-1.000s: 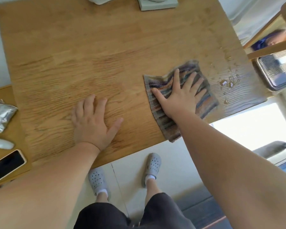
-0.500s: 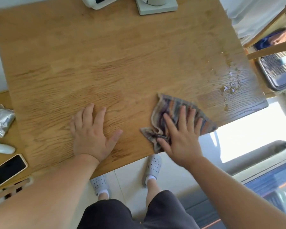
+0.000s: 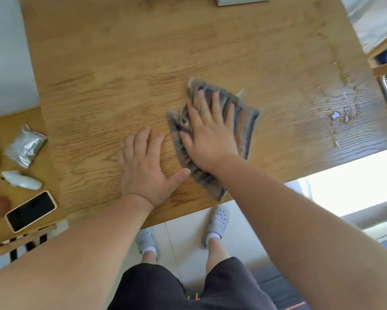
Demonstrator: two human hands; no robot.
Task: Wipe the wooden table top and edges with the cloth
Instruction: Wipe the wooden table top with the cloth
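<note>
Most of the striped cloth [image 3: 246,124] is hidden under the right hand [image 3: 210,139], which presses it down with its fingers straight and spread. The cloth's outline is smeared by blur, so its folds are hard to make out. At the far edge of the wooden table [image 3: 143,52], a grey base [image 3: 241,0] is cut off by the frame.

The cloth lies right of centre, and its near corner reaches the table's near edge. It shows grey, blue and orange stripes and is rumpled on its left side. The left hand [image 3: 143,168] rests flat and relaxed on bare wood, with its thumb tip just beside the cloth. Water drops [image 3: 342,113] sit near the right edge, well apart from the cloth.
</note>
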